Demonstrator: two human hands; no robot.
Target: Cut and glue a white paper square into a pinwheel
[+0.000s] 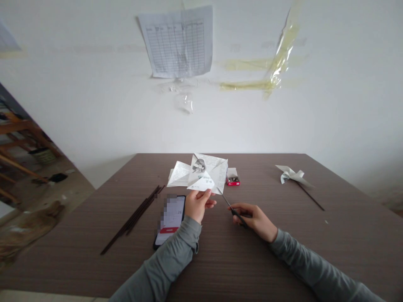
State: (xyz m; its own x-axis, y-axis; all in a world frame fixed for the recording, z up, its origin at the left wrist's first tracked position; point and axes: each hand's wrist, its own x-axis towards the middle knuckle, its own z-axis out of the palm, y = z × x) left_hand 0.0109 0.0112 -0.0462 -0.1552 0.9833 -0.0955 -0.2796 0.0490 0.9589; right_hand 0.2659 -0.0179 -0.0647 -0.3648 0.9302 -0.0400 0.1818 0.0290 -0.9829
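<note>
The left hand (197, 205) pinches a square printed paper (209, 173) by its near edge, holding it up in front of the fingers, and the right hand (256, 220) grips dark-handled scissors (235, 214) whose tip meets the paper's corner nearest that hand. The paper carries fine lines of print, a gray picture and a few larger dark characters, all too blurred to read; slits run in from its corners. Behind it, beyond the left hand, lie more printed sheets (179, 174), equally illegible. Just left of the left wrist, a phone (170, 224) shows ":26" and a red bar with tiny white marks; part of its screen is pixelated. Farther left are thin dark sticks (135, 218). Ahead, between the hands, a red-and-white box (233, 178) of small shiny pieces bears a small white label, unreadable. Beyond the right hand, to its right, lies a paper pinwheel (292, 175) on a stick. High ahead of the left hand, a taped wall sheet (179, 42) holds a ruled table, its headings too small to make out.
</note>
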